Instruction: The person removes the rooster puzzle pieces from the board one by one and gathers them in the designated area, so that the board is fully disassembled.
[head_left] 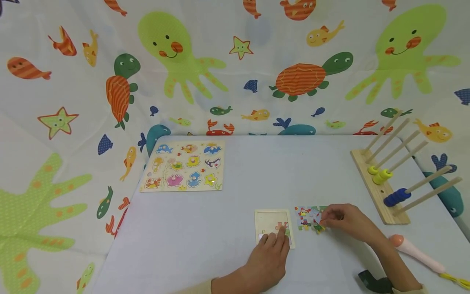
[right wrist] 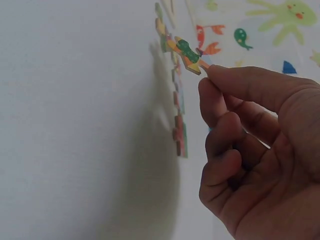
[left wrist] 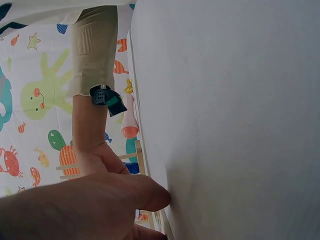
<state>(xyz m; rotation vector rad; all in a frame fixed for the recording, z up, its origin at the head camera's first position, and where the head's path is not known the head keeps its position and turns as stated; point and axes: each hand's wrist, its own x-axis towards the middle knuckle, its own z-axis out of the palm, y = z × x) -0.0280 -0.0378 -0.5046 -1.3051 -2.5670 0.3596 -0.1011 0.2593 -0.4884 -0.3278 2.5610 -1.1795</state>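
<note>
My right hand (head_left: 349, 222) pinches a jigsaw piece (right wrist: 186, 54), green and yellow, between thumb and index finger; its other fingers are curled. In the head view the piece is just over the near right edge of a patch of joined jigsaw pieces (head_left: 304, 212). To the left lies a shallow wooden puzzle tray (head_left: 256, 218) with a few pieces along its near side. My left hand (head_left: 267, 259) rests over the tray's near edge, index fingertip at an orange piece (head_left: 281, 225). In the left wrist view the left hand (left wrist: 95, 202) hides most of the tray.
A sea-animal peg board (head_left: 185, 185) lies at the back left. On the right stands a wooden bead rack (head_left: 382, 200) with upright pegs and yellow and blue rings. Nearer are a pink-white handle with a yellow cord (head_left: 418, 255) and the right wrist's black camera (head_left: 374, 282).
</note>
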